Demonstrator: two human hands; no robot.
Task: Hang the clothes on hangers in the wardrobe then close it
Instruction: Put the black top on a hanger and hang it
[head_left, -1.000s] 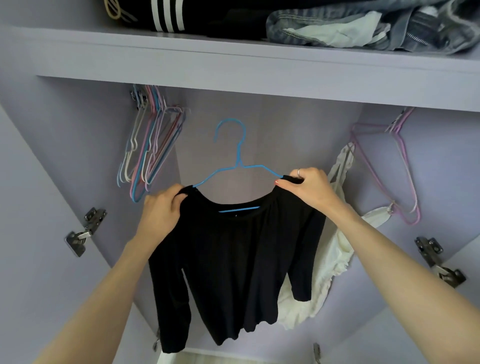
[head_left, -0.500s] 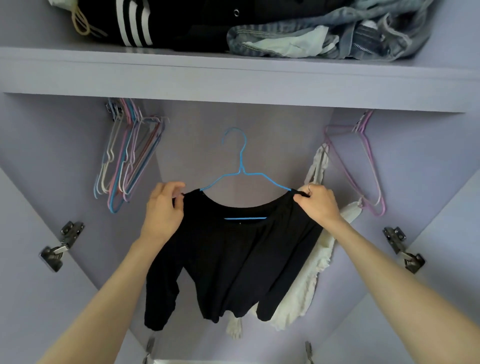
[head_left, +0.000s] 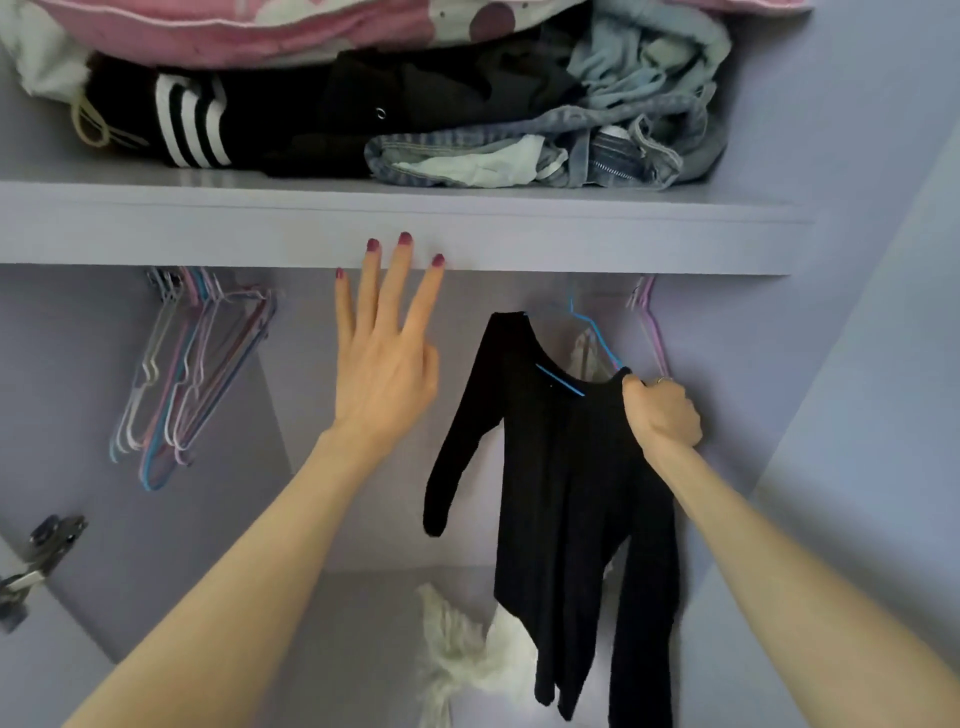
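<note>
The black long-sleeved top (head_left: 566, 467) is on a blue wire hanger (head_left: 597, 343), and that hanger's hook goes up behind the front edge of the shelf (head_left: 519, 244), so I cannot tell whether it is hooked on the rail or only held up near it. The right hand (head_left: 662, 413) is clenched around the top's right shoulder where it meets the hanger's arm, bunching the fabric; the hanger sits tilted, its far end high and the held end low, and one sleeve dangles free on the left. The left hand (head_left: 384, 364) holds nothing: its fingers are straight and spread, fingertips (head_left: 404, 240) up against the shelf's front edge. To my eye this garment is near the end of its step; what remains for it is letting go and seeing it hang level. Behind it a white garment (head_left: 587, 356) shows through the neckline, seemingly hung there, and more white cloth (head_left: 467, 649) shows low down in the wardrobe, though I cannot tell whether that is the same piece or something lying loose. A bunch of empty hangers (head_left: 192, 374) hangs at the left and a lilac hanger (head_left: 649, 322) at the right, so there is room for more. Folded jeans (head_left: 545, 150) and dark striped clothing (head_left: 192, 124) are stacked on the shelf above. A door hinge (head_left: 36, 561) shows at the left, so the wardrobe stands open and closing it is left to do.
</note>
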